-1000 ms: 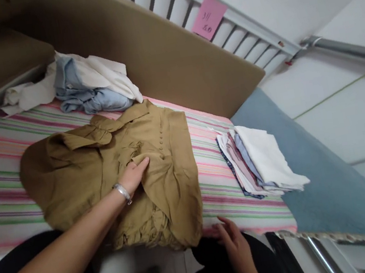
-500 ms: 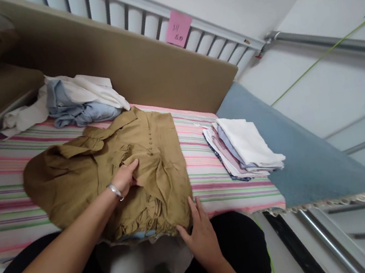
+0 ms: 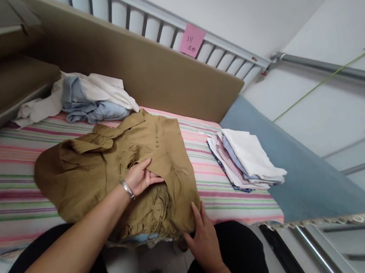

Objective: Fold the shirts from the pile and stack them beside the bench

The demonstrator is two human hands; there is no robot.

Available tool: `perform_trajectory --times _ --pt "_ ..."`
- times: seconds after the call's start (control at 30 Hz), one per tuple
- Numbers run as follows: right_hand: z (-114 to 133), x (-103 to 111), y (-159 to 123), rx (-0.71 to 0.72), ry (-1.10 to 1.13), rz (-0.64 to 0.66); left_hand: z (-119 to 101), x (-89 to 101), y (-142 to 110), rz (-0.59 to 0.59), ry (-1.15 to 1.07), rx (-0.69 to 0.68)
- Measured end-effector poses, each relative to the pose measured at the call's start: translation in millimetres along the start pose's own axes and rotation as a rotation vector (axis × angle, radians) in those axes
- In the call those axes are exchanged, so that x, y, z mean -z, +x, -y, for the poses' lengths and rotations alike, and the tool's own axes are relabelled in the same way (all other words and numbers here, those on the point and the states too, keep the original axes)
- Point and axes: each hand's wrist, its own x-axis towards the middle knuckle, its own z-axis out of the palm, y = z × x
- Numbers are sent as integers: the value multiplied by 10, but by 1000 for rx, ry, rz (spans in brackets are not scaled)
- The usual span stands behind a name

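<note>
A mustard-brown blouse with ruffles and a row of small buttons point(image 3: 115, 153) lies spread on a striped sheet point(image 3: 9, 195), partly folded over itself. Across its middle rests my left hand point(image 3: 142, 176), a silver bracelet on the wrist, thumb and fingers stretched out on the cloth. My right hand point(image 3: 203, 236) touches the blouse's near right corner, its fingers extended along the edge and the thumb apart. A bit of light blue shows under the gathered near edge of the blouse.
A folded stack of clothes point(image 3: 248, 158), white on top, lies to the right. Crumpled white and light-blue clothes point(image 3: 94, 98) lie behind on the left. Cardboard panels point(image 3: 157, 75) line the back, below a white slatted rail with a pink note point(image 3: 192, 39). A blue mat point(image 3: 302, 172) extends at right.
My left hand has moved slightly right over the blouse, its fingers now spread, and the cloth beneath looks flatter. My right hand stays at the corner. The camera view has shifted a little.
</note>
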Motion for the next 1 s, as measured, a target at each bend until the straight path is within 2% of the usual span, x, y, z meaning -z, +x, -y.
perform_trajectory --times 0.1,0.2,0.27,0.37,0.47,0.57,0.67,0.73,0.8,0.87,0.93,1.0 --pt "-64 47 65 -54 10 29 30 10 -28 -38 81 -11" --pt "-213 132 80 -184 67 68 121 15 -56 -141 372 -13" --pt "-336 141 28 -279 110 74 210 17 -64 -181 600 44" --pt "-510 64 -111 -307 196 80 330 37 -57 -209 840 159" --pt "-616 42 -194 -321 253 33 367 92 -36 -274 949 200" --pt "-625 232 -74 -340 290 -48 325 147 -27 -311 950 198" --pt "-548 463 269 -206 359 -75 292 158 -34 -305 965 222" --pt "-461 463 545 -66 347 -81 301 147 -36 -309 1003 266" --pt "-372 288 775 71 272 -81 322 136 -32 -328 1025 294" --pt "-317 3 910 199 162 -74 338 132 -24 -326 1019 306" --pt "-316 -274 947 310 51 -49 337 132 -19 -286 1004 313" --pt "-364 -455 925 374 -27 -36 326 130 -16 -262 1004 300"
